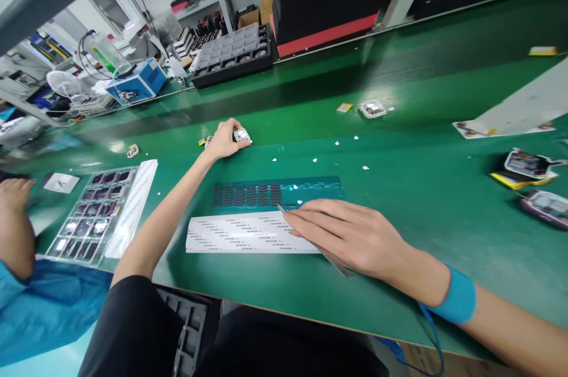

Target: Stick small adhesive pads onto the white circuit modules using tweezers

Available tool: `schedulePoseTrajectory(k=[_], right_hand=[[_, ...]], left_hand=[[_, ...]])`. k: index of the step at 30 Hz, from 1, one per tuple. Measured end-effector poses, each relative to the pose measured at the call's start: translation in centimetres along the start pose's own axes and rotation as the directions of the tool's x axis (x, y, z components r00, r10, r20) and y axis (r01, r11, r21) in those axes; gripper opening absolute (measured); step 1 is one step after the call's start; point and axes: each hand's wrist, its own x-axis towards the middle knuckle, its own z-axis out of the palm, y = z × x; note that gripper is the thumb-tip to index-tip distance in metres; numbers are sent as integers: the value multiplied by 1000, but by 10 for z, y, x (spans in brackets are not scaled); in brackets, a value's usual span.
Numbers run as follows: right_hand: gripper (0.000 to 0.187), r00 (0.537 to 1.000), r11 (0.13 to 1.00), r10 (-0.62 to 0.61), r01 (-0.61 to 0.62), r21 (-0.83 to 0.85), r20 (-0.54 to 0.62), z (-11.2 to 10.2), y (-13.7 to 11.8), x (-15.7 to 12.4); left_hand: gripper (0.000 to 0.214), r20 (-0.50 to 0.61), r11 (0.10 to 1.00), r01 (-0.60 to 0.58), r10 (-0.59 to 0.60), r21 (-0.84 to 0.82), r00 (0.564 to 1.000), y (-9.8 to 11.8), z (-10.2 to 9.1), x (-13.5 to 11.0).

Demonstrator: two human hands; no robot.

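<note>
My left hand [225,139] reaches far forward over the green table and grips a small silver-white device [242,135] on the belt. My right hand [350,235] rests near me on a white printed strip [239,234] and holds metal tweezers [310,241], their tip pointing left toward a blue sheet [275,192] carrying rows of small dark pads. A blue wrist strap [457,297] circles my right wrist.
A tray of small dark parts [89,217] lies at left, next to a co-worker's hand and blue sleeve [18,229]. Another small device [373,109] sits further up the belt. Packaged parts [528,167] lie at right. A black tray [231,54] and blue box [137,82] stand at back.
</note>
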Motion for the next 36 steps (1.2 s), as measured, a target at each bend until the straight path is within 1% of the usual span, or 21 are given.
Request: schedulePoseTrajectory(k=[2,3,4,5,6,7,8,9,10,11,12,13,15,17,19,22,25,29,31,34,36], right_hand=[[17,1000,1000,23,-23,3,-17,2,-1,0],[16,999,999,35,-35,12,-32,2,-2,1],[15,998,999,43,-41,35,-56,2,-3,1],[16,996,996,48,-41,80,-82,2,-5,1],[17,991,989,57,-39,144,-121,0,-7,1],[18,985,975,73,-37,219,-158,-2,-9,1],[19,978,956,104,-48,289,-182,-4,-11,1],[19,972,935,144,-72,348,-187,-7,-12,2],[20,971,917,184,-114,383,-150,-10,-14,2],[22,968,905,225,-166,392,-110,-13,-14,3],[23,964,898,255,-206,389,-80,-15,-15,3],[21,959,898,275,-234,374,-61,-15,-15,3],[13,948,908,310,-272,320,-73,-13,-16,2],[10,942,923,329,-308,233,-61,-7,-17,1],[9,938,926,348,-342,157,-7,-1,-19,0],[2,926,916,372,-376,141,55,4,-24,-1],[6,921,907,388,-388,160,36,4,-25,-2],[13,921,906,387,-387,172,38,3,-24,-4],[18,925,907,377,-380,182,49,4,-23,-5],[25,932,914,357,-362,182,59,5,-23,-7],[26,936,922,343,-351,162,75,4,-22,-7]], left_hand=[[15,-16,999,11,-11,-34,1000,11,-8,-10],[10,-28,997,9,-11,-76,1000,19,-13,-19],[9,-40,991,3,-9,-134,999,29,-17,-31],[11,-59,960,-11,-6,-280,998,41,-21,-46],[14,-52,885,-17,-8,-466,999,54,-24,-62],[17,-12,786,13,-25,-619,1000,67,-26,-79],[20,31,688,61,-56,-723,998,80,-28,-96],[22,78,607,103,-68,-788,995,92,-28,-113],[21,129,550,143,-65,-823,990,102,-28,-128],[19,184,521,176,-36,-835,982,110,-26,-141],[17,216,512,189,-8,-838,976,117,-24,-152],[15,245,521,199,20,-830,969,122,-21,-160],[15,287,561,208,55,-801,956,126,-15,-172],[17,305,588,215,58,-780,950,126,-9,-179],[18,310,589,224,49,-777,949,123,-5,-181],[17,326,517,253,53,-818,944,120,-5,-180],[20,337,438,285,43,-852,941,119,-7,-180],[22,320,393,290,9,-872,948,120,-6,-182],[22,308,399,280,6,-873,951,120,-5,-183],[22,280,455,247,5,-856,960,119,-3,-184],[22,262,491,225,5,-841,965,120,-3,-185]])
